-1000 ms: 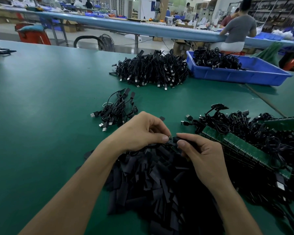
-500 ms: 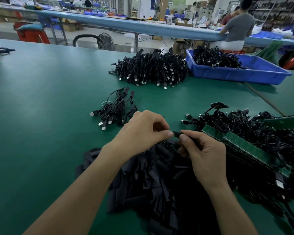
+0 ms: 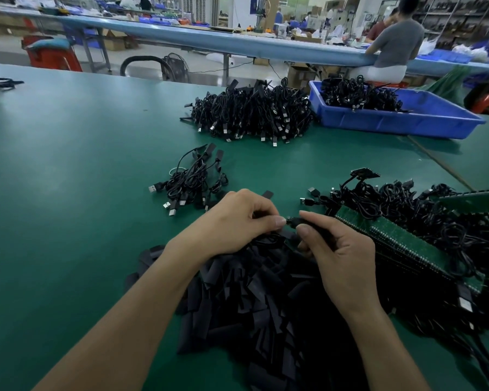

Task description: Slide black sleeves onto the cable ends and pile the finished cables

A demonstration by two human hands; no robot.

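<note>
- Green table (image 3: 68, 193) fills my view, with a long blue bench (image 3: 209, 38) and a seated person (image 3: 393, 46) far behind.
- I see the left hand (image 3: 237, 224) and right hand (image 3: 342, 258) close together, fingers curled, pinching one black cable end (image 3: 294, 221) between them.
- Right under the hands lies a heap of black sleeves (image 3: 266, 306).
- Just past the left hand is a small pile of cables (image 3: 192, 182).
- A big pile (image 3: 251, 111) sits farther back, beside a blue bin (image 3: 393, 122).
- A tangle of cables (image 3: 435, 221) and a green board (image 3: 393, 238) crowd the right side.

Matt black sleeves (image 3: 266, 300), smooth green table mat (image 3: 68, 193), glossy blue plastic bin (image 3: 393, 124), metal-tipped black cables (image 3: 249, 114).
</note>
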